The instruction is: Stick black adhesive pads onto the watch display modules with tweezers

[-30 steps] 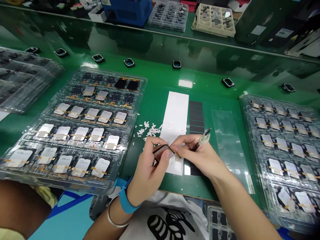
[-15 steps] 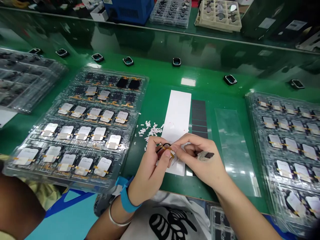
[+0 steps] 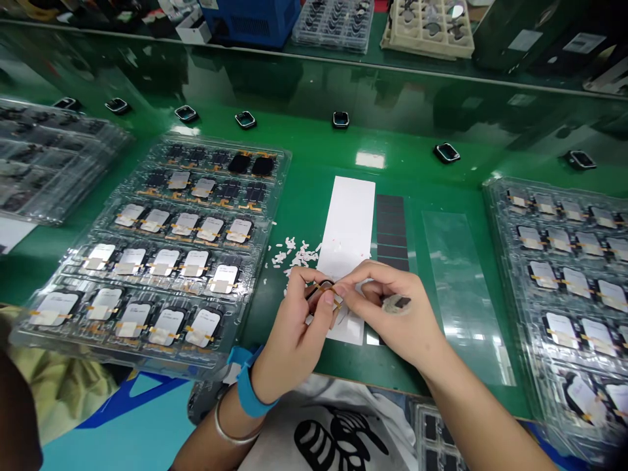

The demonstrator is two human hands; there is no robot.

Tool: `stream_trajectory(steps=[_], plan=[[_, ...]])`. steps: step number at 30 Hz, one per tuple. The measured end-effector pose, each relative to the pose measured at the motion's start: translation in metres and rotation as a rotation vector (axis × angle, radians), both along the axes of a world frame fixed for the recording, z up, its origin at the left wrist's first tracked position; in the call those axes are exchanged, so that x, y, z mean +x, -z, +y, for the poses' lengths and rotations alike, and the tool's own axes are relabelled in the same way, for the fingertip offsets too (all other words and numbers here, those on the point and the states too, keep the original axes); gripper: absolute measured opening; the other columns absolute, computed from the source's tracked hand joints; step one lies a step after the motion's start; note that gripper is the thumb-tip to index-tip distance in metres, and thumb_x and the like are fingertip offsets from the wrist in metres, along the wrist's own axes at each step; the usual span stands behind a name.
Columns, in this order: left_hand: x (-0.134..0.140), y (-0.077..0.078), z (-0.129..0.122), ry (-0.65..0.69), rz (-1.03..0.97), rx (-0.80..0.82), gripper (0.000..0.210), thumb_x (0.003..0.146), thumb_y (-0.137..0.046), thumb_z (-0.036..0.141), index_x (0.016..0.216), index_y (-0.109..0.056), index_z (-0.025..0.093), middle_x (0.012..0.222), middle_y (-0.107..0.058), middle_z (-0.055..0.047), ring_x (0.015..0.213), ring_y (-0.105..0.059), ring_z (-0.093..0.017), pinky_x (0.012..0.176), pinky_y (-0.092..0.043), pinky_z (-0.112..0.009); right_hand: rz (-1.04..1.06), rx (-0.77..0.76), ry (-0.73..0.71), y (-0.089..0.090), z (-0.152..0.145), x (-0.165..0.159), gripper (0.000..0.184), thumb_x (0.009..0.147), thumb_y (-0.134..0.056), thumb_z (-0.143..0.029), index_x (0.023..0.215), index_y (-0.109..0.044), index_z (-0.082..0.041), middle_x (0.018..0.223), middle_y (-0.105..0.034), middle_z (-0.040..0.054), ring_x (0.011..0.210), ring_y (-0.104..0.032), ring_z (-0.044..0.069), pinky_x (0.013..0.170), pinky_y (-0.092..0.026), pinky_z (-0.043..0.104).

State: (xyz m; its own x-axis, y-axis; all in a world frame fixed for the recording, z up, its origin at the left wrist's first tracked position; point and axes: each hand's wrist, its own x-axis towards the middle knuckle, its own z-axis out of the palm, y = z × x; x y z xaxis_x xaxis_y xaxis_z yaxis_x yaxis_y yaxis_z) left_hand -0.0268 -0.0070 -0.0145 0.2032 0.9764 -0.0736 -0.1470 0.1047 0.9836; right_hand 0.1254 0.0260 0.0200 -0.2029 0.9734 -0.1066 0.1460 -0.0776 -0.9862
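Above the lower part of a white paper strip (image 3: 349,216), my left hand (image 3: 304,327) grips a small watch screen part (image 3: 324,288) with a dark edge and an orange flex cable. My right hand (image 3: 392,307) is pinched at the part's right side, its thumb and forefinger touching near the flex; whatever is between those fingertips is too small to make out. A greyish patch with a dark square (image 3: 402,302) clings to the back of my right hand. Small white scraps (image 3: 297,254) lie left of the strip, and a sheet of black rectangles (image 3: 391,222) lies to its right.
A clear tray (image 3: 282,170) of screen parts stands left, another (image 3: 495,196) right. A transparent film (image 3: 456,261) lies before the right one. Several watch cases (image 3: 245,119) line the back. Further trays sit on the shelf (image 3: 275,55). Someone's arm (image 3: 17,412) shows at lower left.
The watch cases along the back have shifted slightly left while the trays stay put. The other person's arm has drawn back left. My hands hold nearly the same pose on the part.
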Motion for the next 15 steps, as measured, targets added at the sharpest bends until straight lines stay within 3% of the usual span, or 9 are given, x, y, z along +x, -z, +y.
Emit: stream_trajectory(steps=[3,8,11,15], plan=[[0.000,-0.002,0.000,-0.013,0.028,0.008,0.012,0.105,-0.044,0.034,0.100,-0.044,0.023,0.073,-0.050,0.004,0.063,-0.047,-0.011,0.056,-0.036,-0.022,-0.006,0.048,0.031,-0.002,0.003,0.007,0.014,0.085,-0.069,-0.031,0.078,-0.071,-0.020,0.075,-0.063,0.0013,0.066,-0.056,0.012,0.057,-0.042,0.025],[-0.006,-0.008,-0.006,0.033,0.189,0.070,0.008,0.105,-0.043,0.030,0.102,-0.048,0.024,0.091,-0.065,-0.001,0.082,-0.061,-0.012,0.071,-0.046,-0.024,0.062,0.326,0.189,-0.007,-0.008,0.026,0.034,0.102,-0.045,-0.034,0.081,-0.071,-0.023,0.086,-0.059,0.0028,0.092,-0.056,0.015,0.082,-0.046,0.029],[-0.012,-0.012,-0.009,0.072,0.395,0.143,0.009,0.104,-0.046,0.025,0.108,-0.054,0.024,0.103,-0.067,-0.002,0.094,-0.063,-0.014,0.081,-0.046,-0.026,0.056,0.309,0.272,-0.002,-0.027,0.029,0.030,0.103,-0.043,-0.031,0.087,-0.067,-0.023,0.086,-0.059,0.0028,0.086,-0.058,0.014,0.068,-0.051,0.025],[-0.015,-0.014,-0.008,0.103,0.535,0.175,0.010,0.102,-0.048,0.024,0.108,-0.055,0.022,0.102,-0.069,-0.004,0.094,-0.065,-0.016,0.079,-0.047,-0.026,0.036,0.215,0.367,0.016,-0.048,0.026,0.002,0.093,-0.062,-0.022,0.091,-0.062,-0.021,0.092,-0.059,0.0017,0.075,-0.063,0.011,0.062,-0.059,0.022]])
